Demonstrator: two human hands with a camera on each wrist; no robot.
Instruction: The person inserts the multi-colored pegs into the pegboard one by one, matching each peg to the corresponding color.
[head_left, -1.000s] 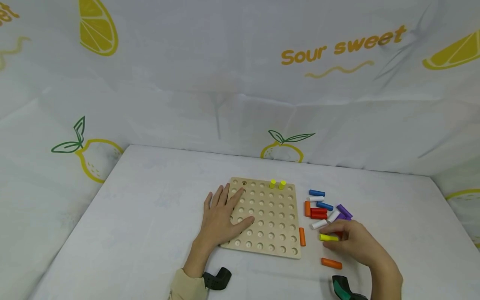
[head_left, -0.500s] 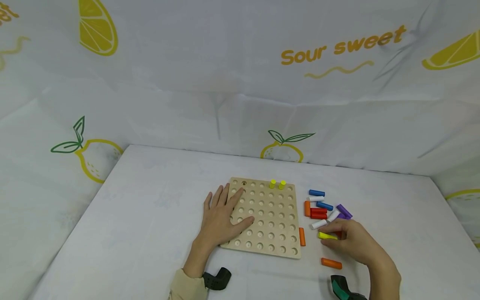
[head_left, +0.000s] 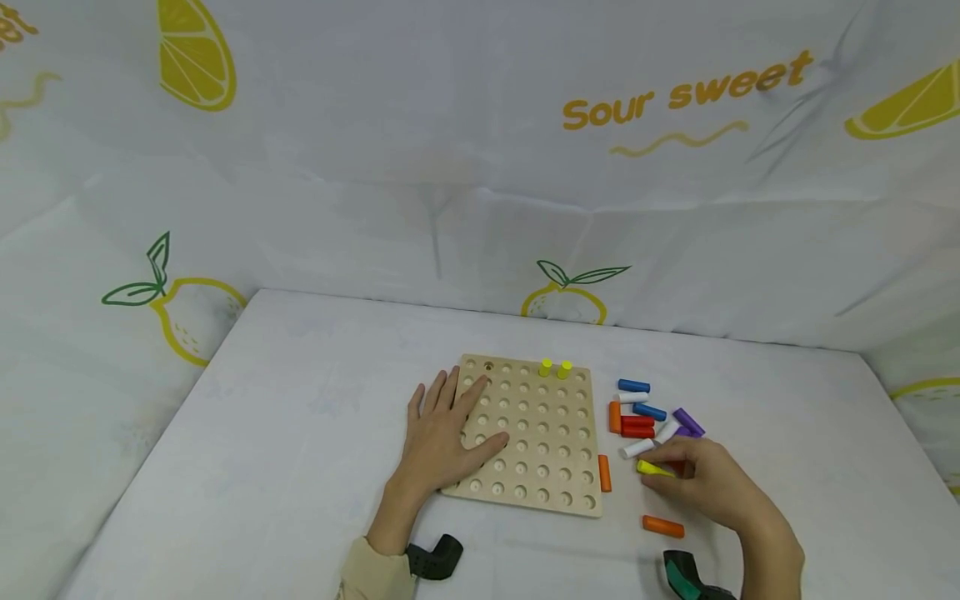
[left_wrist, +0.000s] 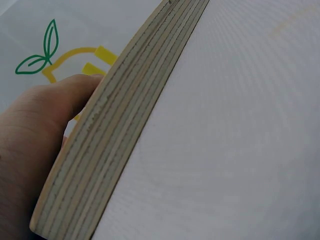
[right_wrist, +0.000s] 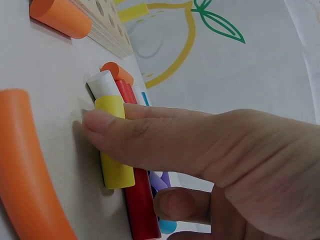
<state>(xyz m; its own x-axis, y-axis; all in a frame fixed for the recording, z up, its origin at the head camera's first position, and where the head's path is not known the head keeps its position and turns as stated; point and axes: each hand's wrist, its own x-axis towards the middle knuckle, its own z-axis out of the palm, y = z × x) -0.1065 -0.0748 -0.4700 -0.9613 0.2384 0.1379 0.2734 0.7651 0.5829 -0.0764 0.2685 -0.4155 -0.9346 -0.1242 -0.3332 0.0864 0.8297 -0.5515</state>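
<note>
A wooden pegboard (head_left: 532, 429) with rows of round holes lies on the table. Two yellow pegs stand upright in its far row, one being the left yellow peg (head_left: 545, 367). My left hand (head_left: 438, 442) rests on the board's left side, fingers spread and thumb pointing right. In the left wrist view only part of that hand shows, beside the layered board edge (left_wrist: 115, 110). To the right of the board, my right hand (head_left: 708, 479) pinches a yellow peg (right_wrist: 119, 172) between thumb and fingers. A red peg (right_wrist: 142, 212) lies just behind it, partly hidden.
Right of the board lie loose pegs: blue (head_left: 633, 386), white (head_left: 637, 448), red (head_left: 637, 432) and purple (head_left: 688, 422). One orange peg (head_left: 604, 473) lies by the board's right edge, another orange peg (head_left: 663, 527) nearer the front. A patterned cloth (head_left: 420, 225) hangs behind the table.
The yellow peg in my right hand has tilted, its left end shifting slightly up and away. My right hand has barely moved, and the left hand stays still on the board.
</note>
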